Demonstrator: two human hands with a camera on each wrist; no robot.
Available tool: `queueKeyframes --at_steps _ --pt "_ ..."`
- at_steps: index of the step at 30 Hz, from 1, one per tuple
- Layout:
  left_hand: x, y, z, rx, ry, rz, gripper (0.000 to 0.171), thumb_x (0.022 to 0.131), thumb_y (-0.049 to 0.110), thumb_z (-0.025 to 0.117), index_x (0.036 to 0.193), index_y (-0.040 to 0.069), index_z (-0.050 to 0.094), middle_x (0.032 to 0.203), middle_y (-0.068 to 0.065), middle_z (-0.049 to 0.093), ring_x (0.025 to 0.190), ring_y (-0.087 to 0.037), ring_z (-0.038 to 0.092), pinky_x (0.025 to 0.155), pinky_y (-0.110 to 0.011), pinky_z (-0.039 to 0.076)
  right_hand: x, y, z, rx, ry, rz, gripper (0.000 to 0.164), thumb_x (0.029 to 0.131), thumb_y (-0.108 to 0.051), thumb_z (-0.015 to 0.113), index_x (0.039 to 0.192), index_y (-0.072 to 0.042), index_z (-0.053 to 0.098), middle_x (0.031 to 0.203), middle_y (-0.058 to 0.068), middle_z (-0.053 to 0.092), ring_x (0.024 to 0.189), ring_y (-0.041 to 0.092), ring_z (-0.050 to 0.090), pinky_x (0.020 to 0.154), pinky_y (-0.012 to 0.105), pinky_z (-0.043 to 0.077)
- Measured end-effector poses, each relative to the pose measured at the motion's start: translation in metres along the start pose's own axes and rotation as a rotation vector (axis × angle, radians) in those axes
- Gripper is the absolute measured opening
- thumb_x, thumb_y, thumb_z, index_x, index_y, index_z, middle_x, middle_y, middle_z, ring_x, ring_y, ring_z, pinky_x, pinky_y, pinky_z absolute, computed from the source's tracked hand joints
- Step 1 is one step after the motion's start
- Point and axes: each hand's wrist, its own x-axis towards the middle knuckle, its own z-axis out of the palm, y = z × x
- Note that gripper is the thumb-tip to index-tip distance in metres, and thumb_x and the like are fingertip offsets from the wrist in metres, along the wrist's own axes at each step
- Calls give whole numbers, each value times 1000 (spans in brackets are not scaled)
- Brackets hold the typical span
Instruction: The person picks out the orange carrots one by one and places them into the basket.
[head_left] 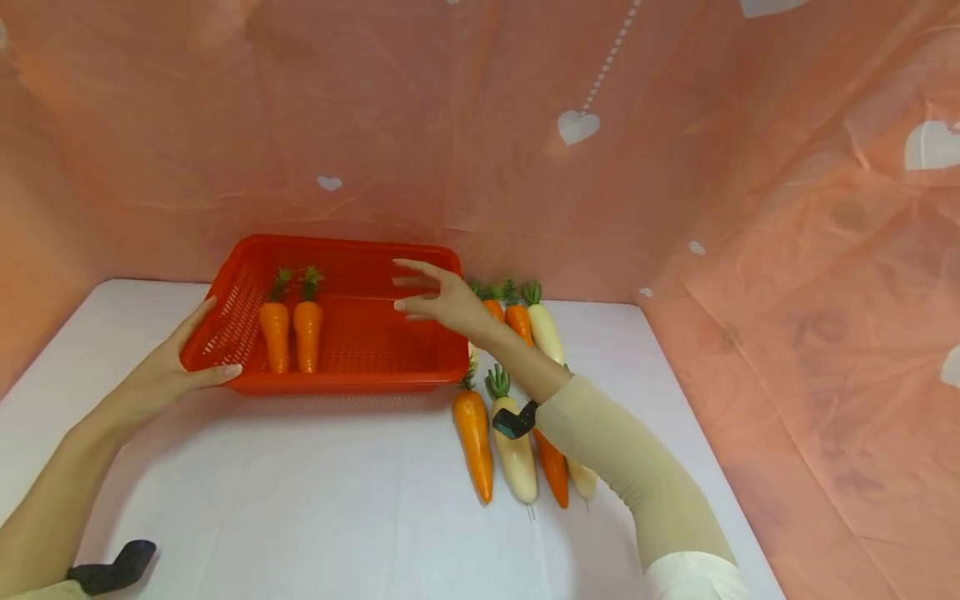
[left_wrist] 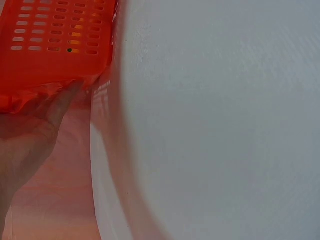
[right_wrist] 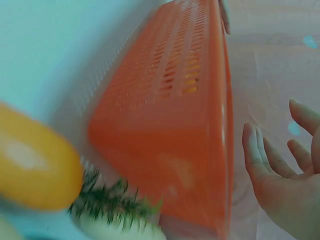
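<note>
A red plastic basket (head_left: pixel 352 384) with slotted sides stands at the back left of the white table. My left hand (head_left: pixel 168 371) grips its left end, thumb over the front corner of the rim and fingers along the side; the left wrist view shows this hand (left_wrist: pixel 30 135) at the rim too. Two orange carrots with green tops, a left one (head_left: pixel 276 337) and a right one (head_left: pixel 307 337), lie side by side inside the basket's left part. Over the basket's right end, my right hand (head_left: pixel 450 302) has its fingers spread and holds nothing.
Right of the basket, under and around my right forearm, lie more vegetables in two rows, among them a front carrot (head_left: pixel 474 446), a white radish (head_left: pixel 517 458) and a rear white radish (head_left: pixel 546 332). A pink cloth wall (head_left: pixel 375 125) with white hearts borders the table.
</note>
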Motion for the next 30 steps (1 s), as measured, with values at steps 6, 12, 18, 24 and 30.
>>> queueKeyframes --at_steps 6,12,18,24,30 --pt "0 -1 1 -6 -14 -32 99 96 31 64 155 40 -15 164 -20 -9 139 -55 11 100 -79 23 -31 1 -22 -16 51 -34 60 93 -8 70 148 -21 48 136 6 59 106 28 68 92 43 55" --pt "0 1 0 -2 -15 -20 99 96 30 64 155 41 -14 164 -20 -8 139 -56 11 99 -79 23 -62 1 -37 -41 87 -8 60 93 -12 71 147 -22 48 139 8 57 114 30 64 92 41 56" --pt "1 2 -1 -5 -7 -14 99 96 30 65 155 43 -13 164 -20 -7 140 -55 10 100 -80 20 -92 8 -49 -79 113 -1 60 94 -13 70 148 -14 46 141 14 55 119 36 60 92 47 55" --pt "3 -1 0 -26 -5 -28 99 96 30 65 155 43 -13 165 -19 -6 140 -52 11 103 -78 20 -124 13 -58 -133 156 26 55 94 -13 70 145 -17 50 137 10 58 117 32 62 92 45 55" --pt "3 0 0 -24 -16 -27 98 96 31 64 154 45 -13 165 -19 -6 139 -53 12 101 -78 23 -150 17 -66 -134 181 31 58 93 -11 70 147 -12 48 139 12 56 120 41 58 91 35 56"
